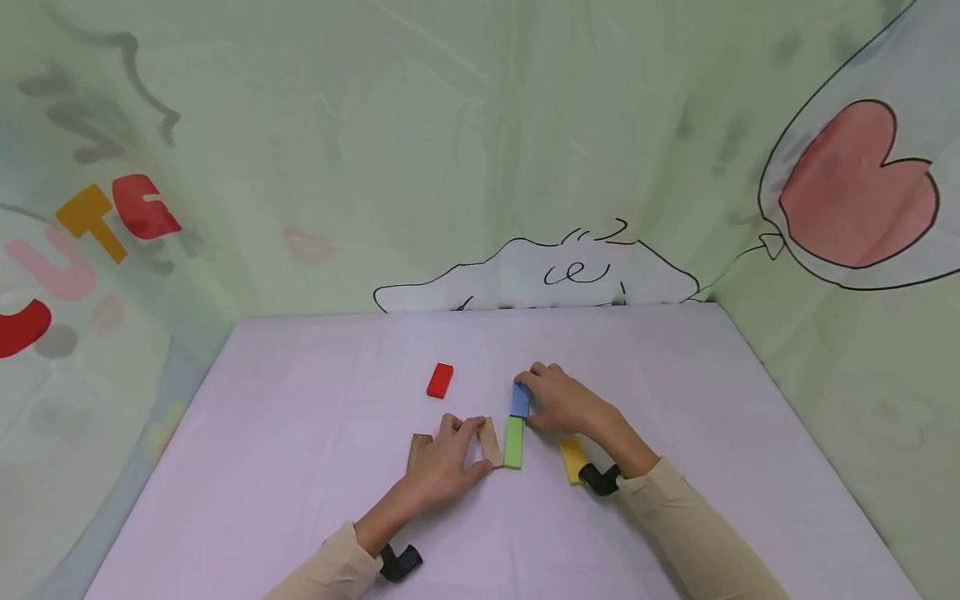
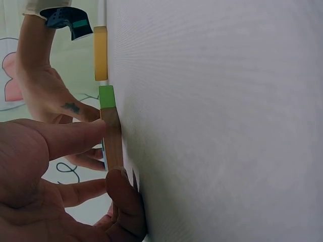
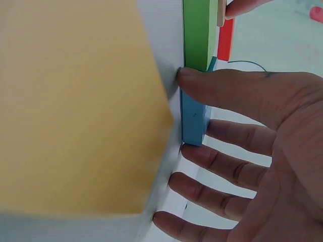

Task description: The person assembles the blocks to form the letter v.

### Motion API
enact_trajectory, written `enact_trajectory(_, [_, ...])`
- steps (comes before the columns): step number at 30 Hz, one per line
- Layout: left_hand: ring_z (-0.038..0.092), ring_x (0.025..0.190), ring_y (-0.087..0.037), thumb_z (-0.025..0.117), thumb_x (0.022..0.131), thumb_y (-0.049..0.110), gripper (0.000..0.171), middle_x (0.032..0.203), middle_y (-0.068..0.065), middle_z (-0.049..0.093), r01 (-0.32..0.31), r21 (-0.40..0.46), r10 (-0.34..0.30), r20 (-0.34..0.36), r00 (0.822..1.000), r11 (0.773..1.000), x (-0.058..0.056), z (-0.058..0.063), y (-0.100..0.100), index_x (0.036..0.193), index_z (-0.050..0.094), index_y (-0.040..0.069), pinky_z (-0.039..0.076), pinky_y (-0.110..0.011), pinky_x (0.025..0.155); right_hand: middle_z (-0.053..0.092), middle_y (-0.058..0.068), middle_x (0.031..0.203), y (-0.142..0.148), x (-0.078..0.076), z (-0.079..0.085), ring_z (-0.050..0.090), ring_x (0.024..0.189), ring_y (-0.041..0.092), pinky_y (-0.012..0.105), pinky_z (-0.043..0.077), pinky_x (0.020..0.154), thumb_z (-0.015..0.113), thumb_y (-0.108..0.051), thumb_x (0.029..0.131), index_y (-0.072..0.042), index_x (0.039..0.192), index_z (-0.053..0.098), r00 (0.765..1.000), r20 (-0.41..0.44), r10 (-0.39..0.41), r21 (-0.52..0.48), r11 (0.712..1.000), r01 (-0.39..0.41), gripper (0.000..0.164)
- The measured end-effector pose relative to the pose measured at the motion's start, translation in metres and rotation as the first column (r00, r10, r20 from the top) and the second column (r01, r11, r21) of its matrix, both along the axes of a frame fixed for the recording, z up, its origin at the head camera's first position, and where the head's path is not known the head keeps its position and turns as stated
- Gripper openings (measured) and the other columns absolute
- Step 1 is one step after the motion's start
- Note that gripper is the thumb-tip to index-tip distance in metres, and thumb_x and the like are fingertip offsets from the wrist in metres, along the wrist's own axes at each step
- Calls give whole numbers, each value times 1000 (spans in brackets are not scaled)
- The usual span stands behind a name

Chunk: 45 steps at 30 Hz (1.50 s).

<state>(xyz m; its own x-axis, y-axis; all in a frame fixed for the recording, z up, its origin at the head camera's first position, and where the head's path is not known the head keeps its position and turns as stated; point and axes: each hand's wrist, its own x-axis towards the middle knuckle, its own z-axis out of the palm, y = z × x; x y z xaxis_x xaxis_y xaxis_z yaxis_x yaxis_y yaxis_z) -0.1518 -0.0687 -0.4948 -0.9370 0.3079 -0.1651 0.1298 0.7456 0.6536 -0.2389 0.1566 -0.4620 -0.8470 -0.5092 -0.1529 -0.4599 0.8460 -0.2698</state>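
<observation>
In the head view, my left hand [image 1: 444,468] pinches a light wooden block [image 1: 491,443] between thumb and fingers, on the table. Just right of it lies a green block [image 1: 513,443], close beside its lower end. A blue block [image 1: 520,401] lies at the green one's far end, in line with it. My right hand [image 1: 566,402] holds the blue block, thumb on its near side and fingers at the far end. The right wrist view shows the thumb where blue block [image 3: 193,118] and green block [image 3: 198,35] meet.
A red block [image 1: 440,380] lies farther back on the pale table [image 1: 300,400]. A dark wooden block [image 1: 418,450] sits left of my left hand, partly covered. Under my right wrist is a yellow block [image 1: 572,460], large and blurred in the right wrist view.
</observation>
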Motion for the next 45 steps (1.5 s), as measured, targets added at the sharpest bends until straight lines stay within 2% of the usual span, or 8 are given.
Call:
enact_trajectory(21, [47,67,-17,77,97,24,67,131,-20,49,5,16,-5,-11,1000,1000,-1,-1,-2,156,48,11,40,-26,57,61,17,137,-3,-1,1,59,120,33,48,56,102,87,-18,88,-7,146,60,1000,6,-10,18,1000,10,65])
enact_trajectory(45, [49,70,-17,77,96,23,67,132,-21,49,7,11,-7,-16,1000,1000,-2,-2,-1,156,49,10,41,-25,58,62,19,137,-2,0,-3,60,121,35,51,56,102,87,-21,88,-8,147,60,1000,-16,-3,12,1000,3,66])
